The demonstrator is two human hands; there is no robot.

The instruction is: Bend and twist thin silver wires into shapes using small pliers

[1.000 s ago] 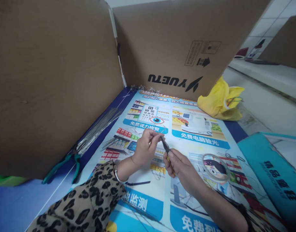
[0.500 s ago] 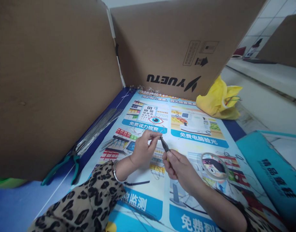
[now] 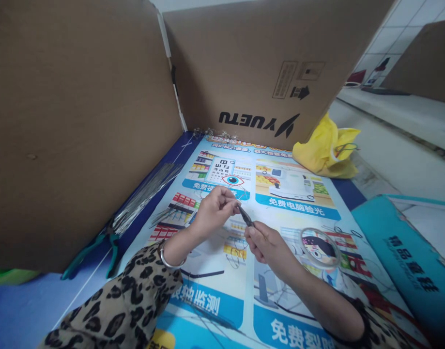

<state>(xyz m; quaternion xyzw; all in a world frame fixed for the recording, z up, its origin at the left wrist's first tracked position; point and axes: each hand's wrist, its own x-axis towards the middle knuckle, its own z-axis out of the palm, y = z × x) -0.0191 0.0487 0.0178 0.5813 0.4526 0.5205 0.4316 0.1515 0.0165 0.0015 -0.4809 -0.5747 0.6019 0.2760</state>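
Note:
My right hand (image 3: pixel 264 242) is closed around needle-nose pliers (image 3: pixel 245 216), whose dark jaws point up and left. At the tip of the jaws my left hand (image 3: pixel 217 208) pinches what looks like a thin wire, mostly hidden by the fingers. Both hands are just above the printed poster (image 3: pixel 295 213) on the table. Bent wire loops (image 3: pixel 237 257) lie on the poster below the hands. Several short straight wires (image 3: pixel 169 213) are left of my left hand. A clear ring-shaped roll (image 3: pixel 321 248) lies right of my right hand.
Two cardboard panels (image 3: pixel 244 58) stand at the left and back. A bundle of straight wires (image 3: pixel 145 198) and teal-handled pliers (image 3: pixel 111 242) lie at left. Small wire pieces (image 3: pixel 211 133) rest along the back. A yellow bag (image 3: pixel 324 150) and turquoise box (image 3: pixel 396 247) are at right.
My left hand has shifted slightly up and left, its fingers curled more tightly at the plier tip. The pliers' tip has moved slightly left with it. The view has shifted a little.

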